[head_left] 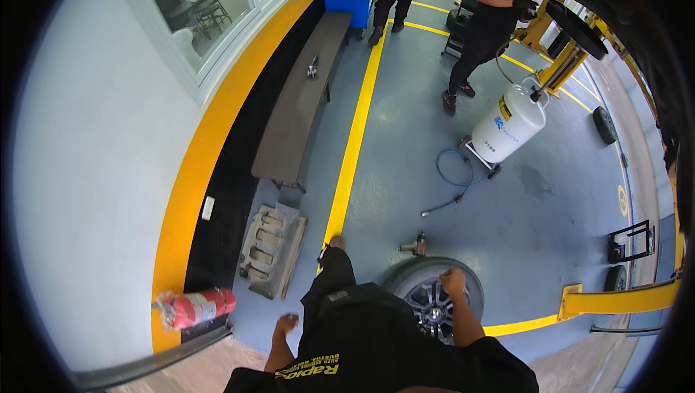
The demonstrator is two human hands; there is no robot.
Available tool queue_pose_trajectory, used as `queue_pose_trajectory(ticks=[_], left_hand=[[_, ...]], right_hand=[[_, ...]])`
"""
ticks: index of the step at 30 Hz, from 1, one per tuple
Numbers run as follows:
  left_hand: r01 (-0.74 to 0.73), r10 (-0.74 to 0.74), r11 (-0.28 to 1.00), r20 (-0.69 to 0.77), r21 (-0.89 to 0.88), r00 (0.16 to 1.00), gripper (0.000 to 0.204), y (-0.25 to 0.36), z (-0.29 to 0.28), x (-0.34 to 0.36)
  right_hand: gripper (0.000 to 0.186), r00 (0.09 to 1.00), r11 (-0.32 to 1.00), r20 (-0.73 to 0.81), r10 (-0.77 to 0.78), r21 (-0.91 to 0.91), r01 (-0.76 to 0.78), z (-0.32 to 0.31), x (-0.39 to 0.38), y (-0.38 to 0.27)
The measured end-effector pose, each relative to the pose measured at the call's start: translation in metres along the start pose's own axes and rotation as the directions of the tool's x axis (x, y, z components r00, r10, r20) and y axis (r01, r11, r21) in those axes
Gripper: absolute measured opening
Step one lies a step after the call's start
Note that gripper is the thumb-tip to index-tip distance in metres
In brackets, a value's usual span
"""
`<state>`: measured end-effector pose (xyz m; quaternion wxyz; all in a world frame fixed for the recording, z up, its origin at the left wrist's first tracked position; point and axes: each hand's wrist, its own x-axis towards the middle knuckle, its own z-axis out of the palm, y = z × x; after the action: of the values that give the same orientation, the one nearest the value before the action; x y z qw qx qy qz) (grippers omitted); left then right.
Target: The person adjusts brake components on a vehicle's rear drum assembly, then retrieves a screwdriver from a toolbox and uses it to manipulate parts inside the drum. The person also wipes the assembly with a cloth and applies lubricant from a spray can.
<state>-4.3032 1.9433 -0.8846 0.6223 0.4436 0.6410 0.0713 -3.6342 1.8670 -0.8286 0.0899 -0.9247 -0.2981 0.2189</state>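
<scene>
A wheel with a dark tyre and multi-spoke rim (434, 313) lies on its side on the floor at my right. Over the far part of its rim is my right hand (454, 283), its fingers curled closed; whatever they may hold is hidden. My left hand (287, 323) hangs low at my left side, loosely curled, with nothing visible in it. Just beyond the tyre a grey and red impact wrench (416, 244) rests on the floor.
Left of my foot lies a grey metal engine part (271, 248), with a red fire extinguisher (199, 307) nearer. A long bench (300, 114) follows the wall. Ahead right stand a white wheeled tank (509, 125) with a blue hose (463, 183) and a person (489, 27). A yellow lift arm (622, 297) extends at right.
</scene>
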Motion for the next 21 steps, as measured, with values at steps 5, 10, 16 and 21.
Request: queue_pose_trajectory(ticks=[5, 10, 16, 21], left_hand=[[0.652, -0.661, 0.75, 0.189, 0.114, 0.726, 0.026, 0.078, -0.033, 0.043], [-0.211, 0.267, 0.602, 0.055, 0.77, 0.962, 0.034, 0.233, -0.073, 0.194], [-0.323, 0.401, 0.481, 0.123, 0.815, 0.908, 0.03, 0.51, -0.1, 0.483], [-0.154, 0.289, 0.799, -0.147, 0.581, 0.946, 0.052, 0.794, -0.105, 0.701]], right_hand=[[0.019, 0.996, 0.994, 0.081, -0.045, -0.091, 0.052, 0.027, 0.174, -0.052], [0.022, 0.955, 0.967, 0.24, 0.174, -0.224, -0.12, 0.056, 0.322, -0.082], [0.031, 0.896, 0.973, 0.433, 0.101, 0.145, -0.18, 0.049, 0.394, -0.121], [0.035, 0.728, 0.805, 0.45, 0.517, 0.035, -0.593, -0.009, 0.477, -0.252]])
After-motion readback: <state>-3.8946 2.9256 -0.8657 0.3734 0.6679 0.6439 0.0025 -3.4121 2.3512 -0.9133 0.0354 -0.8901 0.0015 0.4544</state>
